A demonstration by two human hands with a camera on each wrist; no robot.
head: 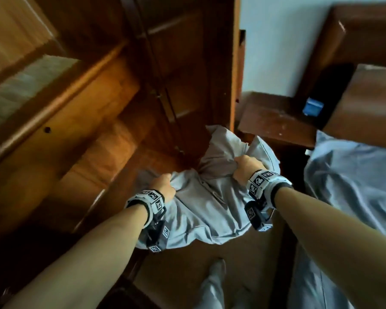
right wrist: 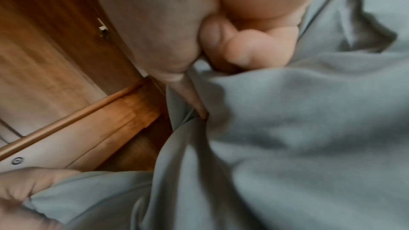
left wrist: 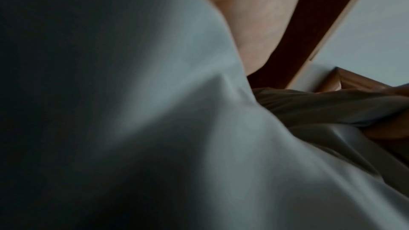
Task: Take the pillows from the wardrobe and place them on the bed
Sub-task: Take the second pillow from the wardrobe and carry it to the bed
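Note:
A pale blue-grey pillow [head: 201,210] hangs in the air between the wooden wardrobe [head: 112,90] and the bed [head: 352,175]. My left hand [head: 164,188] grips a bunch of its cover at the left end. My right hand [head: 246,167] grips the cover at the right end, its thumb [right wrist: 239,48] pressed into the fabric. A beige pillow part [head: 218,157] shows between the hands. Up close, the pillow [left wrist: 177,128] fills the left wrist view and the pillow [right wrist: 298,137] covers most of the right wrist view.
A wardrobe shelf on the left holds folded pale bedding [head: 29,85]. A dark wooden nightstand [head: 274,121] stands by the headboard [head: 354,45], with a blue box [head: 312,107] behind it. My leg and foot [head: 214,284] stand on the brown floor below the pillow.

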